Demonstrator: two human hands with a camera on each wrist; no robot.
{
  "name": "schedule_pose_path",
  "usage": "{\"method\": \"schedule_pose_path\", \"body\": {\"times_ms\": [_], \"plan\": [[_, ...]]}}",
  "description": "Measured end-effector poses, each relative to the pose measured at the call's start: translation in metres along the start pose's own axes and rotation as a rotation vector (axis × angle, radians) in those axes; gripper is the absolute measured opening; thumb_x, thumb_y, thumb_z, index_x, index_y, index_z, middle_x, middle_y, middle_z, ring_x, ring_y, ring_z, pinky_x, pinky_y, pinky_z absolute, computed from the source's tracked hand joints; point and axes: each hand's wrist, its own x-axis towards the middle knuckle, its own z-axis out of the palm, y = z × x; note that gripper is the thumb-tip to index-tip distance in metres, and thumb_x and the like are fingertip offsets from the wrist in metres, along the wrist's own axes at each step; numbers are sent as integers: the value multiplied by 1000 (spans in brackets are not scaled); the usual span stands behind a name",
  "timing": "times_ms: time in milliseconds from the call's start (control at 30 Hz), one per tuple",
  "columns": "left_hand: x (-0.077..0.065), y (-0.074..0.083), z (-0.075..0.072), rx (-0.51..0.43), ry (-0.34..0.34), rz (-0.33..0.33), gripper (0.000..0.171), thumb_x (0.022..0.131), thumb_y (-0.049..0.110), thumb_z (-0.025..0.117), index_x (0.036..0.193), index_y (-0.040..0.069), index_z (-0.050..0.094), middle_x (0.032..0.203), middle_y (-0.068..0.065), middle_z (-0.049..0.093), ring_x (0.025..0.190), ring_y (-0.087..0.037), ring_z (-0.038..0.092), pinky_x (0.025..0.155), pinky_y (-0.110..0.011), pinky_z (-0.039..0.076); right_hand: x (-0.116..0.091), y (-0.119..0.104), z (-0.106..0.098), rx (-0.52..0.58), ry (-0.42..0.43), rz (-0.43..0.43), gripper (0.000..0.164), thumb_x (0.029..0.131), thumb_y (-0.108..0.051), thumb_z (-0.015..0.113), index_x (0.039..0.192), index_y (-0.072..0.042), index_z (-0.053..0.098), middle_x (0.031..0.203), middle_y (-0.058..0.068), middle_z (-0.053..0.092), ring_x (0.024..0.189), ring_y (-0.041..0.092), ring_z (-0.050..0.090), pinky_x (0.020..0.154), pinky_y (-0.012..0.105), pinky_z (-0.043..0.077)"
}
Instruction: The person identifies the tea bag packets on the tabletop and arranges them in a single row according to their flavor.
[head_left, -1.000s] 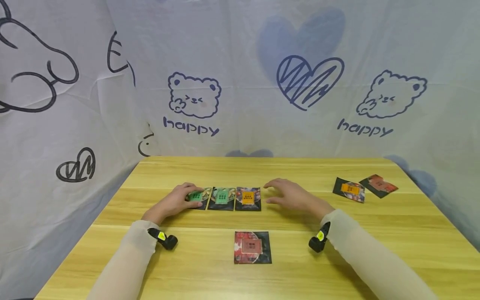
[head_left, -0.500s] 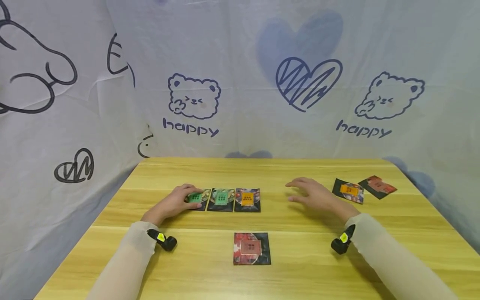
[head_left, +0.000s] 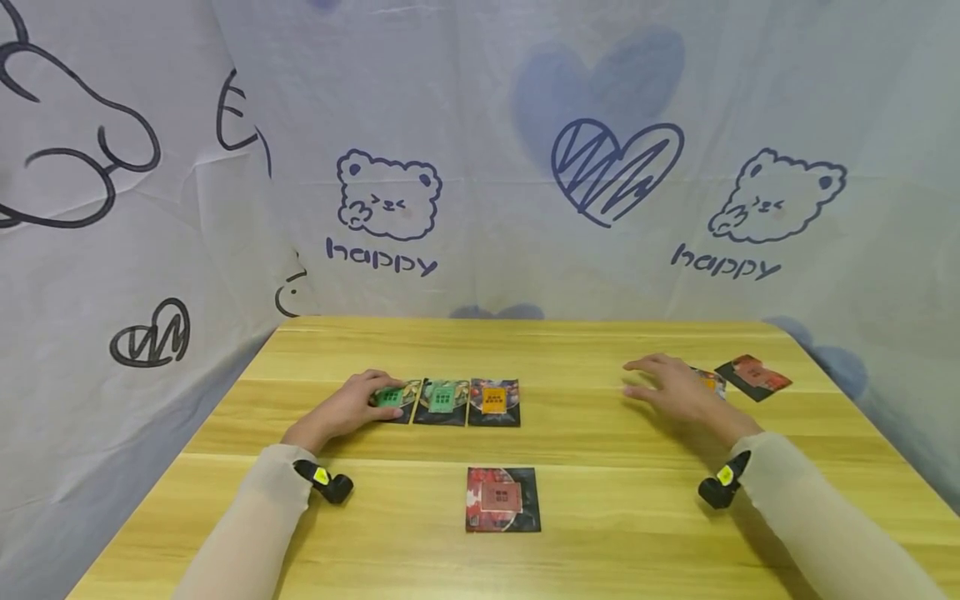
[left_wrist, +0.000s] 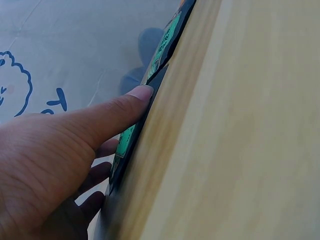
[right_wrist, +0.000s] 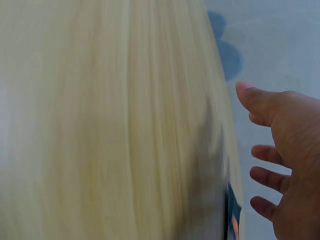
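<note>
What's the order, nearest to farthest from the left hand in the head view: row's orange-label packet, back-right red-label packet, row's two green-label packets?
From the left hand:
1. Leftmost green-label packet: row's left end, touched by the hand.
2. Middle green-label packet: row's centre.
3. Orange-label packet: row's right end.
4. Red-label packet: back right of the table.

The table (head_left: 607, 550) looks like smooth, pale wood or wood-grain laminate, with a soft sheen near the front. The green-labelled packets (head_left: 441, 402), the orange-labelled packet (head_left: 494, 402) and the front red packet (head_left: 502, 500) have smooth, printed faces; whether foil, plastic or paper cannot be told. The backdrop (head_left: 480, 100) is matt, creased cloth. The sleeves (head_left: 243, 525) are matt fabric; the wrist cameras (head_left: 339, 487) look like black plastic.
</note>
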Motion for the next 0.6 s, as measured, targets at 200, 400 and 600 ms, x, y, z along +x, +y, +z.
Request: {"method": "schedule_pose_path", "body": {"times_ms": [200,400,600], "plan": [[0,0,1,0,1,1,57,92,40,68,140,12,56,141,-21,44,129,-44,38,104,-60,33,-10,22,-8,-55,-3,110,57,96,-45,61,137,-6,56,138,30,46,124,54,41,93,72,33],[0,0,0,-10,1,3,57,92,41,68,139,12,56,141,-21,43,129,-44,38,103,-60,33,-21,35,-17,-30,-1,150,62,94,-45,63,138,-2,55,138,33,44,122,55,42,94,70,34],[1,-2,2,-10,-4,-4,58,92,42,68,140,13,55,143,-20,42,130,-43,37,104,-60,33,-28,48,-19,-31,-6,177,62,96,-44,61,138,1,53,137,36,42,120,57,42,94,71,33]]}}
